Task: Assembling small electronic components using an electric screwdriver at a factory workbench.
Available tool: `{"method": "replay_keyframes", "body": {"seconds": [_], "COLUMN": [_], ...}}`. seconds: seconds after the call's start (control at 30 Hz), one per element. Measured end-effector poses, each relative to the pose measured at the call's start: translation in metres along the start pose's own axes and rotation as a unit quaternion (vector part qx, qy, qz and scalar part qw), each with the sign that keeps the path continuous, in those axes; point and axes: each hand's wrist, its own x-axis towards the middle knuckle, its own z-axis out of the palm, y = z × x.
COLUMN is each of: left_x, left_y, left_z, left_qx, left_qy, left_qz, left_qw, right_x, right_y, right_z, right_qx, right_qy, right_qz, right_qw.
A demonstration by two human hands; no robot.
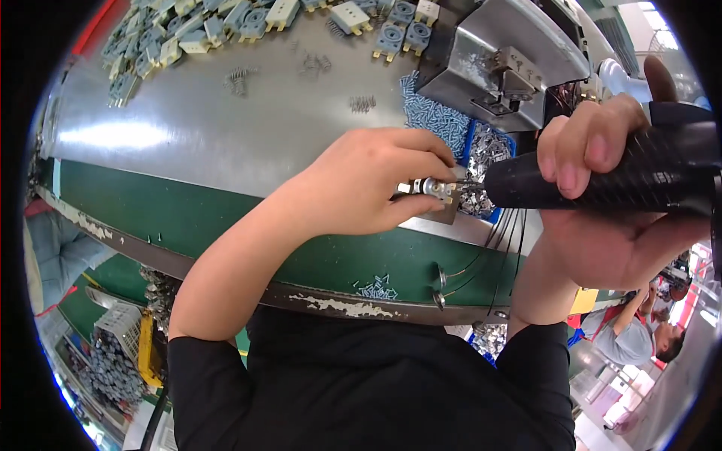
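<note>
My left hand (pixel 361 180) is closed, pinching a small silvery metal part (pixel 431 188) with a round body and flat tabs between thumb and fingers. A brownish flat piece (pixel 445 213) shows just under it. In my right hand (pixel 602 244) is a black power screwdriver (pixel 526 183), its body lying sideways with fingers wrapped round it. The screwdriver's tip points left and meets or nearly meets the metal part; exact contact cannot be made out. Thin dark wires (pixel 498 237) hang below the tip, with round metal discs (pixel 439 276) near the bench edge.
Bluish screws (pixel 435 119) lie heaped beyond my left hand, beside a blue tray (pixel 514 143) of metal clips. A metal fixture (pixel 481 52) stands far right. Grey and cream switch-like parts (pixel 252 22) and springs (pixel 362 104) lie far off. Loose screws (pixel 378 289) sit near the edge. Another person (pixel 628 338) is at right.
</note>
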Motion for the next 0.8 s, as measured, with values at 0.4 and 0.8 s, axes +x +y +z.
{"method": "replay_keyframes", "body": {"seconds": [0.4, 0.8], "left_x": [-0.007, -0.005], "left_y": [0.0, 0.0], "left_z": [0.003, 0.005], "left_qx": [0.006, 0.01], "left_qy": [0.014, 0.016], "left_qz": [0.008, -0.01], "left_qw": [1.0, 1.0], "right_x": [0.008, -0.002], "right_y": [-0.027, -0.007], "right_z": [0.034, 0.043], "right_qx": [0.164, 0.232], "right_qy": [-0.149, -0.149], "right_qz": [0.003, -0.045], "right_qw": [0.975, 0.96]}}
